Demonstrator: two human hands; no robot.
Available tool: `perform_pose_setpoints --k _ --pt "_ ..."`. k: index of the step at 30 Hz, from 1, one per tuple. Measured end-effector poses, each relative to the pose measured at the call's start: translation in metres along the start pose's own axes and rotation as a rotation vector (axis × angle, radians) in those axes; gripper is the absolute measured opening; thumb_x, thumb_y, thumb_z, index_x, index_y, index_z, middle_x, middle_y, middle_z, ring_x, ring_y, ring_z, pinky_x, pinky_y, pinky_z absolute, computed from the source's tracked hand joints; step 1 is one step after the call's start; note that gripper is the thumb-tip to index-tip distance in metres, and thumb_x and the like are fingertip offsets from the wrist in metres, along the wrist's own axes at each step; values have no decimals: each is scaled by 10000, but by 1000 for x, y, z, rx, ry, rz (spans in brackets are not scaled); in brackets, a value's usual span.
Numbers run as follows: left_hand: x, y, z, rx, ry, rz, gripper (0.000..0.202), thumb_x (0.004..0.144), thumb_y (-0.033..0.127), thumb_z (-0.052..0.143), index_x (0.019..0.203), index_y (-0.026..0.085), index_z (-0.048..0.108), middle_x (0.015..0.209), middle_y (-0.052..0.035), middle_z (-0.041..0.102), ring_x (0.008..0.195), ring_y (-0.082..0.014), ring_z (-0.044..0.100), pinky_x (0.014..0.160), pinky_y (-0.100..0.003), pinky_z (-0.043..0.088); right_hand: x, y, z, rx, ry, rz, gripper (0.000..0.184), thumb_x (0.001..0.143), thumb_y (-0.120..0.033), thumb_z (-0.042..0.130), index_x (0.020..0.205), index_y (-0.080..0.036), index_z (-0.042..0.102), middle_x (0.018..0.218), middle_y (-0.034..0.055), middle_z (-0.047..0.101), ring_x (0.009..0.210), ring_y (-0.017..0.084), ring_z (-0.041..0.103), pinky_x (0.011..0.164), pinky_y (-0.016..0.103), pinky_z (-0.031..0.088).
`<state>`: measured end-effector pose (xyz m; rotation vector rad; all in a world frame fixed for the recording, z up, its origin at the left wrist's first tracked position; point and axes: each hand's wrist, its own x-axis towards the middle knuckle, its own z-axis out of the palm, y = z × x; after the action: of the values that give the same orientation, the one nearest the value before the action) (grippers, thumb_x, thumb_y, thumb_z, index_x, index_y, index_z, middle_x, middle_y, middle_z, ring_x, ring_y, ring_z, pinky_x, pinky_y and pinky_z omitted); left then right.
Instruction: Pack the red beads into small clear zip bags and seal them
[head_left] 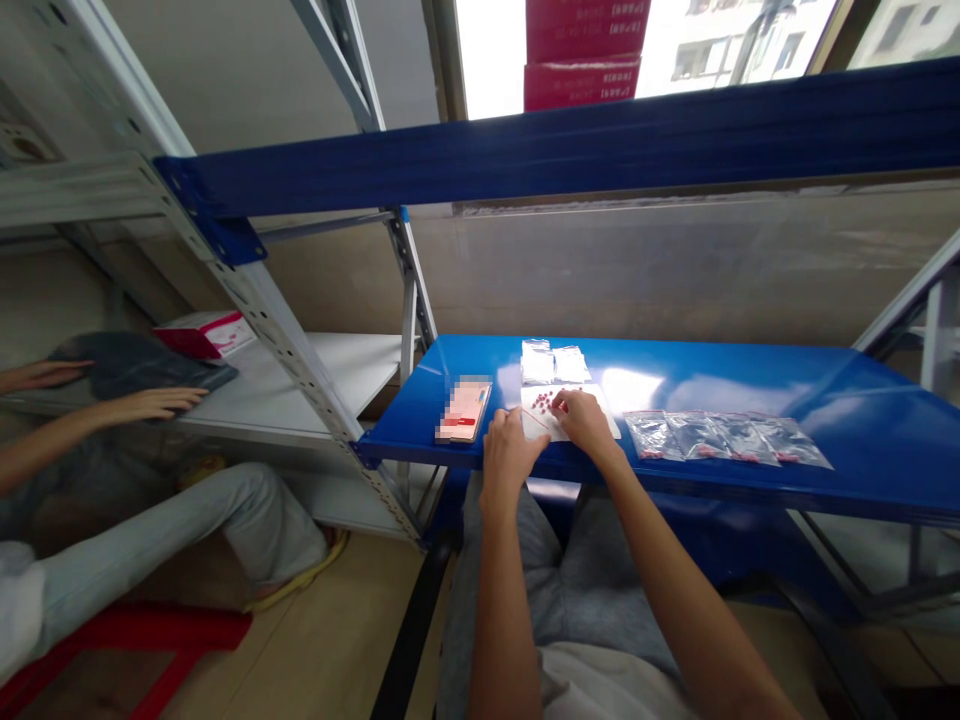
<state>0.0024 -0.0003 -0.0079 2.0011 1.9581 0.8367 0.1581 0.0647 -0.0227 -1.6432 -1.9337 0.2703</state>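
My right hand (585,420) reaches over a white sheet (577,412), its fingertips at a small cluster of red pills (544,402). My left hand (510,455) sits at the sheet's lower left corner, touching or nearly touching it. Neither hand shows a clear hold on anything. Two small clear bags (553,363) lie just beyond the sheet. To the right, a row of sealed clear bags (726,438) holds a few red pills each. A pink-and-white card box (465,410) lies left of my hands, partly blurred out.
All this lies on a blue steel shelf (675,372) with a window and a blue beam above. At left, a seated person's hands (150,403) rest on a dark grey cloth (135,365). A red-and-white box (204,335) stands on a white shelf behind a perforated metal upright (300,380).
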Motion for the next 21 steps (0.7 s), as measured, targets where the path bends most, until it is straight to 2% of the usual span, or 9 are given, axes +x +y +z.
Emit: perform_pose_setpoints --k 2,5,10,13,15,18,21 --pt "0 0 -2 -12 4 18 546 802 363 791 1285 180 615 1180 -125 633 1158 -294 624 971 -369 489 -1 0 -6 115 8 -18 165 869 -231 622 877 -177 778 823 78 740 788 205 645 733 292 440" --pt "0 2 -4 -80 1 63 577 784 342 812 1305 192 617 1186 -113 641 1147 -284 629 977 -375 490 -6 -3 -17 320 -44 -53 226 866 -351 627 855 -178 773 675 29 683 657 179 592 647 285 407" --pt "2 3 -6 -252 -19 159 547 774 283 825 1284 213 641 1133 -70 666 1080 -233 648 941 -340 510 -18 -10 -32 433 -162 -185 287 882 -346 558 742 -179 746 667 24 678 665 171 571 641 282 383" --pt "2 2 -6 -262 -11 160 558 766 270 833 1287 205 643 1118 -69 669 1062 -231 652 937 -342 513 -20 -5 -32 404 -95 -152 270 903 -320 539 821 -179 755 751 39 716 703 179 597 667 283 407" --pt "1 1 -5 -247 -3 147 560 767 278 833 1288 202 643 1116 -71 669 1058 -231 653 937 -343 515 -20 4 -27 309 12 -46 229 900 -263 552 924 -177 762 839 67 742 758 196 634 715 293 433" --pt "0 1 -5 -202 5 124 544 781 299 819 1286 198 644 1147 -84 664 1075 -239 651 944 -349 514 -19 19 -17 91 138 98 223 898 -180 551 980 -172 758 935 114 745 866 233 663 795 317 450" --pt "-1 1 -4 -165 -9 116 549 787 306 812 1297 194 641 1193 -103 657 1103 -251 647 958 -353 510 -18 29 -6 -15 173 137 224 910 -175 559 1033 -177 747 997 127 730 946 255 663 833 325 455"
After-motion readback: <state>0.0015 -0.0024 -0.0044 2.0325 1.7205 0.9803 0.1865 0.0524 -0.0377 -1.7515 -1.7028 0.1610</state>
